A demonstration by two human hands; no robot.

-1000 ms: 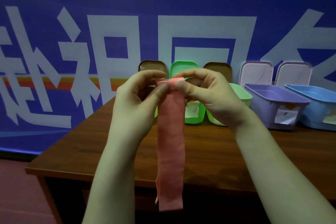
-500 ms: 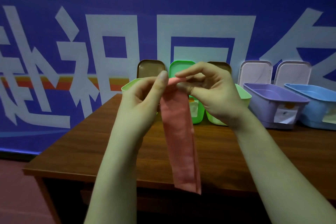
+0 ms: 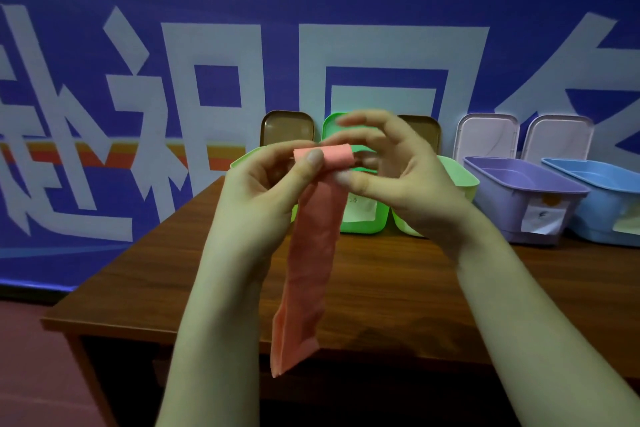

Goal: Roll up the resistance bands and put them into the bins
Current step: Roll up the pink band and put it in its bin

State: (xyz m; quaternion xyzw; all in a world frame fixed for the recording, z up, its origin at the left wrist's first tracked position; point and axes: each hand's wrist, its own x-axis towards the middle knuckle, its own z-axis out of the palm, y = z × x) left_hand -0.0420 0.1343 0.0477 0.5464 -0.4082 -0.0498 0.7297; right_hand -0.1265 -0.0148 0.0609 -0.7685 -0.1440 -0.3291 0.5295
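A pink resistance band (image 3: 311, 253) hangs in the air above the wooden table (image 3: 398, 288), its top end turned into a small roll. My left hand (image 3: 266, 191) pinches the roll's left side between thumb and fingers. My right hand (image 3: 391, 177) holds the roll's right side with its thumb under and fingers arched over it. The band's tail dangles past the table's front edge. Behind my hands stand green bins (image 3: 363, 222), partly hidden.
A purple bin (image 3: 519, 198) and a blue bin (image 3: 599, 201) stand at the back right, each with a paper label. Brown, green and white lids (image 3: 486, 139) lean against the blue wall with large white characters. The floor is reddish at the left.
The roll at the band's top has grown thicker. The hanging tail has swung back to the left and hangs straighter. My right fingers have lifted and arched over the roll.
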